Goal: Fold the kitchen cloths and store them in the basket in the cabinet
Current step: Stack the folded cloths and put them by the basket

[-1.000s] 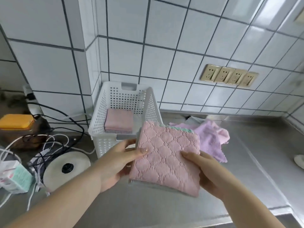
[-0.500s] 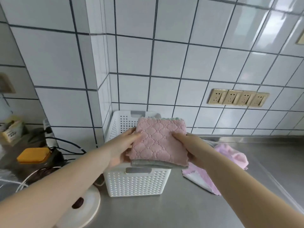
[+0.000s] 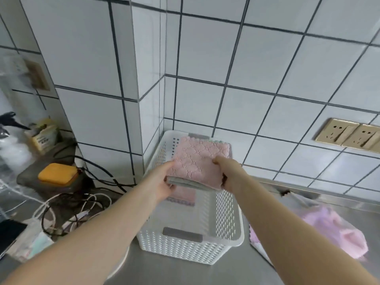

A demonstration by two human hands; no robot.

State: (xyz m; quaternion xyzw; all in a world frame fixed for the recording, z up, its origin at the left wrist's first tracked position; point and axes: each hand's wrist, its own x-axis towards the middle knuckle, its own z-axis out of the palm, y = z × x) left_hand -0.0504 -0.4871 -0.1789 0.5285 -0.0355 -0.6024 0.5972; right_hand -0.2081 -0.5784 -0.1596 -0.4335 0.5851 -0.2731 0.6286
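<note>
Holding the folded pink quilted cloth [image 3: 200,163] over the white perforated basket [image 3: 226,212], I grasp its near corners with my left hand [image 3: 162,183] and right hand [image 3: 227,173]; another folded pink cloth [image 3: 184,195] lies inside the basket beneath it.

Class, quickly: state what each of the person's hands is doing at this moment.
Left hand: closed on the left edge of the folded pink quilted cloth, above the white perforated plastic basket.
Right hand: closed on the same cloth's right edge.
</note>
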